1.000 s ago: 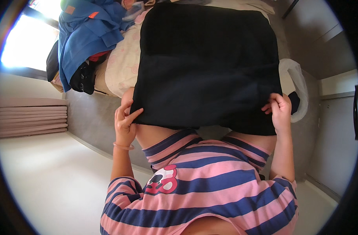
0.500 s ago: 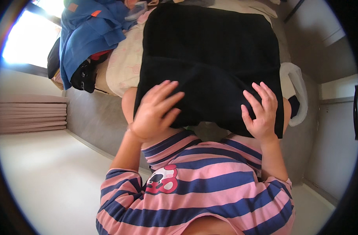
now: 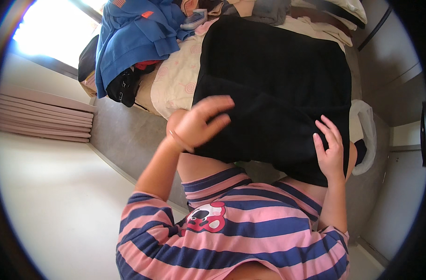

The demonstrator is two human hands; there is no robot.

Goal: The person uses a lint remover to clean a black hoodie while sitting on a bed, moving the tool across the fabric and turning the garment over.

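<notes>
A large black cloth is spread out in front of me, its near end hanging over my thighs. A few shallow folds cross its middle and near part. My left hand is over its left edge, fingers stretched forward with the thumb apart, slightly blurred. Whether that hand touches the fabric I cannot tell. On the near right part of the cloth rests my right hand, fingers extended and thumb spread. Neither hand grips anything.
A cream cover with pink patterns lies under the black cloth. Beyond it are an iron and heaped clothes, with a blue sweatshirt at the left. A translucent plastic bag hangs at the right. A pleated pink curtain is far left.
The view has shifted, so the scene sits further right and lower. My left hand's fingers have come closer together and turned rightward. My right hand stays on the cloth's right side.
</notes>
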